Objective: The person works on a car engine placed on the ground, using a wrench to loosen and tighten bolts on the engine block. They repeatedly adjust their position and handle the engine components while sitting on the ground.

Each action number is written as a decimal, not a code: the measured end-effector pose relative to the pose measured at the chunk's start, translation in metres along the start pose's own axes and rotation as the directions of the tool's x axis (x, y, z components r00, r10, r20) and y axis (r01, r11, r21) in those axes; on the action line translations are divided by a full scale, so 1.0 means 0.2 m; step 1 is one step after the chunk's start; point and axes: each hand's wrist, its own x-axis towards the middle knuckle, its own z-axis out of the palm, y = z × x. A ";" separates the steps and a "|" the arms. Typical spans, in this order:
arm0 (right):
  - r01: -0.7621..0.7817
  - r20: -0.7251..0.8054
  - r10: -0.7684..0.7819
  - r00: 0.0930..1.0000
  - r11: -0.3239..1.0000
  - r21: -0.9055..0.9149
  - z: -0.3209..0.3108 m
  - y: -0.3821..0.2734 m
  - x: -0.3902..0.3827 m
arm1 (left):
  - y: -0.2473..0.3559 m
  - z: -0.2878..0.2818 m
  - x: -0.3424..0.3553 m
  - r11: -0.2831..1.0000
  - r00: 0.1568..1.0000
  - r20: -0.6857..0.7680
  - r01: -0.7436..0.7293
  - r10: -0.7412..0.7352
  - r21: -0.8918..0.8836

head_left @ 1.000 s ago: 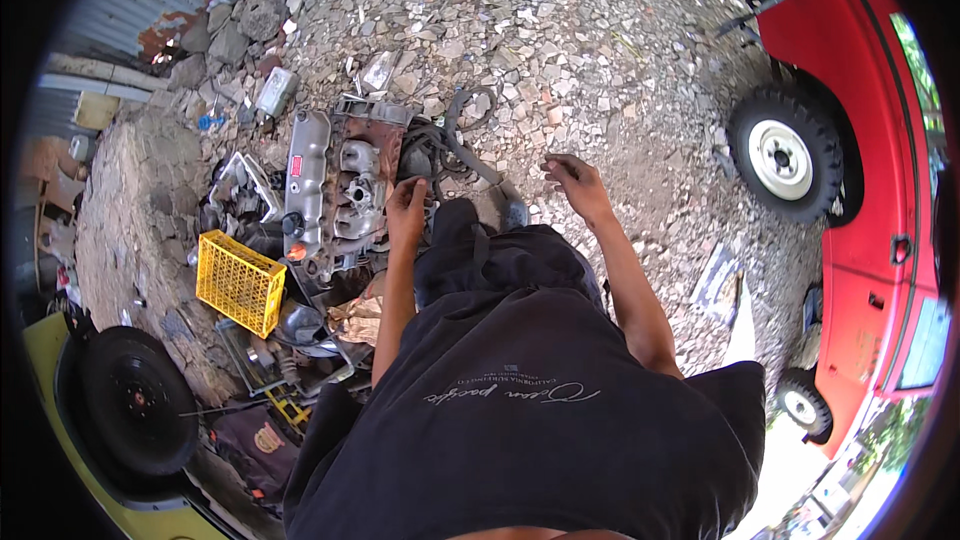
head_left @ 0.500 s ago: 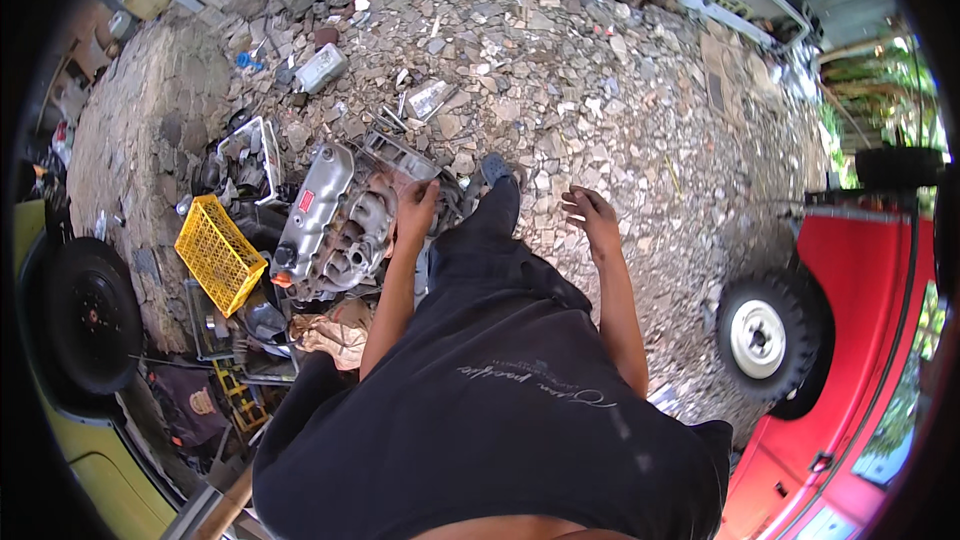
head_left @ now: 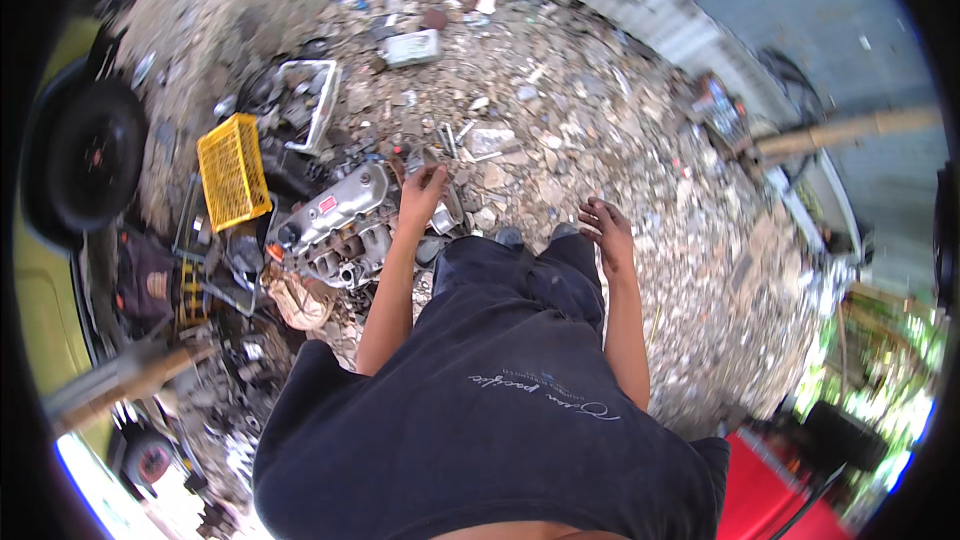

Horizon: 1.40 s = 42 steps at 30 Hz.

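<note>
My left hand (head_left: 421, 202) hangs in front of me over the far end of an engine (head_left: 352, 252), its fingers loosely bent and a little apart, with nothing visible in them. From this view I cannot tell whether it touches the engine. A silver valve cover (head_left: 335, 206) with a red label tops the engine, and an orange cap sits at its near left end. My right hand (head_left: 612, 236) hovers above the stony ground at my right, fingers spread and nothing held.
Left of the engine stands a yellow plastic crate (head_left: 233, 170) beside a white frame (head_left: 325, 105). A silver box-shaped part (head_left: 411, 48) lies farther off on the rubble. Corrugated sheeting (head_left: 640, 10) borders the far side. A red vehicle (head_left: 765, 490) is at lower right, a green one (head_left: 50, 310) at left.
My view has swung to the right, so the red vehicle has slid toward the lower right corner and more wall shows. Both hands stay low and apart, the left still near the engine.
</note>
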 end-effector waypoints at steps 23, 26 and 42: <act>0.144 0.505 0.544 0.670 0.572 -0.808 0.63 -0.92 2.02 | -0.18 0.89 0.19 0.759 0.343 -0.739 -0.101 -0.580 -0.643; 0.159 0.476 0.573 0.667 0.514 -0.843 0.67 -0.87 2.10 | -0.26 0.98 0.19 0.701 0.297 -0.701 -0.127 -0.648 -0.702; 0.423 0.384 0.701 0.601 0.129 -0.897 1.09 -0.64 2.32 | -0.76 1.13 0.56 0.613 0.205 -0.597 0.019 -0.776 -0.790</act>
